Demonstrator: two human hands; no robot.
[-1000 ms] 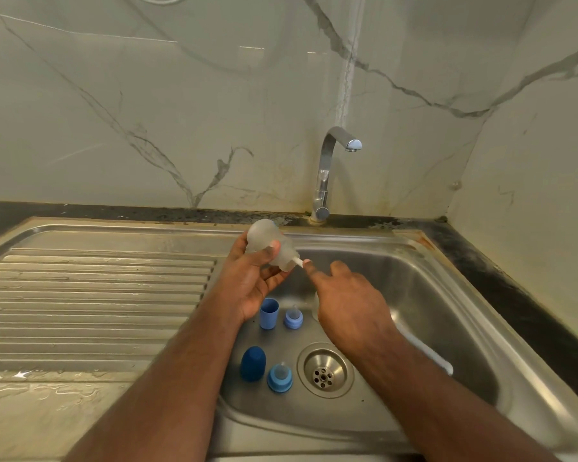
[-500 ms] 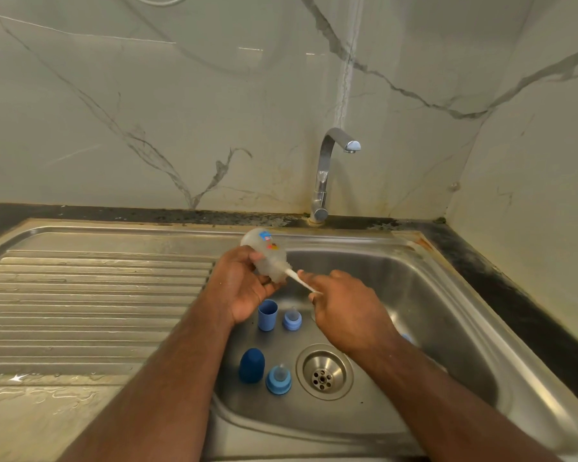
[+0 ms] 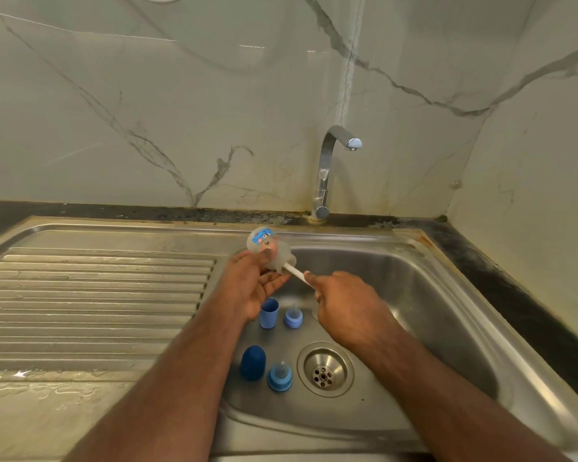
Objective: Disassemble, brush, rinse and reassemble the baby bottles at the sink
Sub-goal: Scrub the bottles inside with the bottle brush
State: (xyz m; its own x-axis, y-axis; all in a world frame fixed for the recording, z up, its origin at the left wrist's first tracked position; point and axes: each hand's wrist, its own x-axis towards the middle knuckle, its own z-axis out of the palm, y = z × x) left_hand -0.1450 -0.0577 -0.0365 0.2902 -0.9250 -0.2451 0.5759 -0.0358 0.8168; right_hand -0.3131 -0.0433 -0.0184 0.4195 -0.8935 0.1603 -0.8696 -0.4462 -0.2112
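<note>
My left hand (image 3: 251, 288) grips a clear baby bottle (image 3: 267, 248) with a blue and red print, held on its side over the sink's left rim, mouth toward the right. A white brush handle (image 3: 297, 274) runs out of the bottle's mouth into my right hand (image 3: 347, 311), which grips it; the brush head is hidden inside the bottle. On the basin floor stand a light blue cap (image 3: 269, 313), a light blue teat ring (image 3: 293, 316), a dark blue cap (image 3: 253, 362) and a second teat ring (image 3: 280, 376).
The steel sink basin (image 3: 447, 328) has its drain (image 3: 325, 369) right of the caps. A chrome tap (image 3: 327, 171) stands behind with no water running. A ribbed draining board (image 3: 90, 295) lies to the left, wet at its front edge. Marble walls close the back and right.
The bottle has turned in my left hand so its printed side faces up. My right hand has drawn back to the right, so more of the white handle shows.
</note>
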